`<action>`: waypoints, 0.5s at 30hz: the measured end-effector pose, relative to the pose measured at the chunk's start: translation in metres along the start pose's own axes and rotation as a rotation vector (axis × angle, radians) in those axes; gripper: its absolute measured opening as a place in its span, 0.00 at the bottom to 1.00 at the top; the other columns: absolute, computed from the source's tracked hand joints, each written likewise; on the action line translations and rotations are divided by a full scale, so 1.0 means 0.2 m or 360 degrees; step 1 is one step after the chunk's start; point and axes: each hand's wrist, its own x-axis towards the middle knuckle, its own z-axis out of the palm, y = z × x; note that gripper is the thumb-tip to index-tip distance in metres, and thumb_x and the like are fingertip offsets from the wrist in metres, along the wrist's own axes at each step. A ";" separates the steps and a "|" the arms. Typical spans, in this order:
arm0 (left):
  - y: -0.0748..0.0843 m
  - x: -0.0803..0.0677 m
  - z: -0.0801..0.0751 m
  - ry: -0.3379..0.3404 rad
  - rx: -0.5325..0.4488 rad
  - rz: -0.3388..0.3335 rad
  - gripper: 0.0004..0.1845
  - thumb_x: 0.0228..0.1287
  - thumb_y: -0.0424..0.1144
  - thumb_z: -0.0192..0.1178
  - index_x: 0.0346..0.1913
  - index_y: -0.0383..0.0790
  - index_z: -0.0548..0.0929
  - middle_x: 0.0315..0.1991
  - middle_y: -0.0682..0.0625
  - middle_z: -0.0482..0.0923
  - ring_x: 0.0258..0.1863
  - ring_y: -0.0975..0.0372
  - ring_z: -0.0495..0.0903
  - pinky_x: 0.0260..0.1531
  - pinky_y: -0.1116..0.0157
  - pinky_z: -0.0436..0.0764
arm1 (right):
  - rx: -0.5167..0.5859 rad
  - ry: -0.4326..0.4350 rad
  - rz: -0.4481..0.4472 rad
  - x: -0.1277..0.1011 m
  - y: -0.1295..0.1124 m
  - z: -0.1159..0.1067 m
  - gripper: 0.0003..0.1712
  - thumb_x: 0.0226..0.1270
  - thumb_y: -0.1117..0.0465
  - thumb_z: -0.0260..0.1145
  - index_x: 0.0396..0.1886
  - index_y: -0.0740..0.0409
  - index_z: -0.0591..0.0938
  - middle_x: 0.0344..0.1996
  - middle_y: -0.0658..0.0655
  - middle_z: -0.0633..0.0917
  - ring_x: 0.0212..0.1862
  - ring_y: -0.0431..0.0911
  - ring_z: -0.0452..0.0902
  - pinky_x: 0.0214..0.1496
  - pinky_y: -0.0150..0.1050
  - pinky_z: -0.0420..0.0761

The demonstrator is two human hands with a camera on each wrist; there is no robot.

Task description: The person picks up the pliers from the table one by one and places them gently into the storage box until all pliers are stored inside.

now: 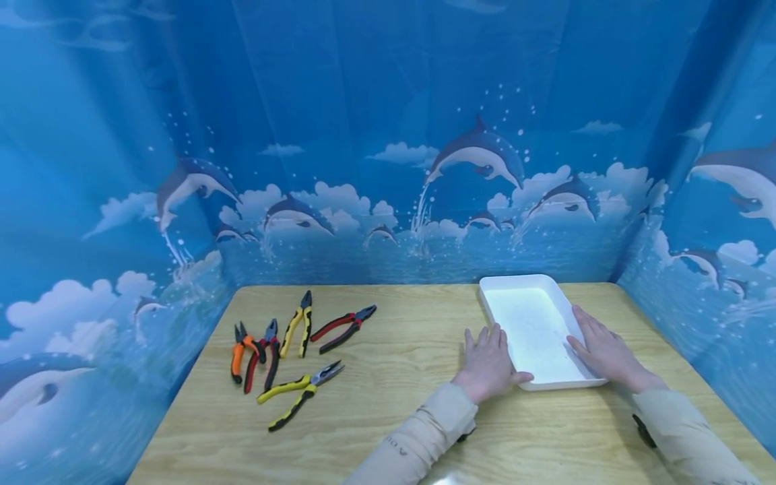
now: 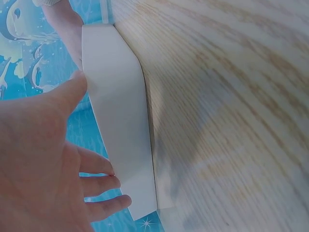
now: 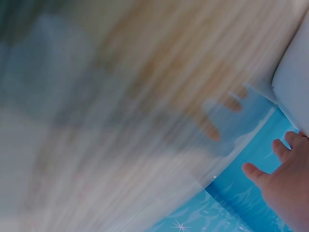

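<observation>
A white rectangular tray [image 1: 526, 316] lies on the right part of the wooden table. At its left side is my left hand [image 1: 487, 367], fingers spread and fairly straight, with the thumb by the near left corner. In the left wrist view the fingertips of this hand [image 2: 38, 145] touch or nearly touch the tray wall [image 2: 118, 111]. My right hand [image 1: 609, 353] rests at the tray's right rim, fingers extended along it and thumb reaching over the inside. The right wrist view shows part of that hand [image 3: 292, 179] near the tray's outer wall [image 3: 294, 82]; the contact is partly hidden.
On the table's left lie several pliers: orange-handled pliers [image 1: 237, 353], red-black pliers [image 1: 271, 353], yellow-black pliers [image 1: 292, 333], more red-black pliers [image 1: 339, 331] and yellow-black long-nose pliers [image 1: 312, 384]. A blue dolphin-print curtain [image 1: 364, 135] borders the table [image 1: 400, 337] behind and at both sides.
</observation>
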 end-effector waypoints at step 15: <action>-0.02 -0.02 -0.01 -0.0028 0.0043 -0.0003 0.51 0.63 0.77 0.47 0.79 0.45 0.60 0.80 0.54 0.55 0.77 0.60 0.57 0.76 0.50 0.54 | -0.0011 0.0037 -0.0041 0.00 -0.03 0.01 0.42 0.81 0.52 0.51 0.79 0.73 0.46 0.72 0.81 0.58 0.69 0.78 0.56 0.63 0.77 0.60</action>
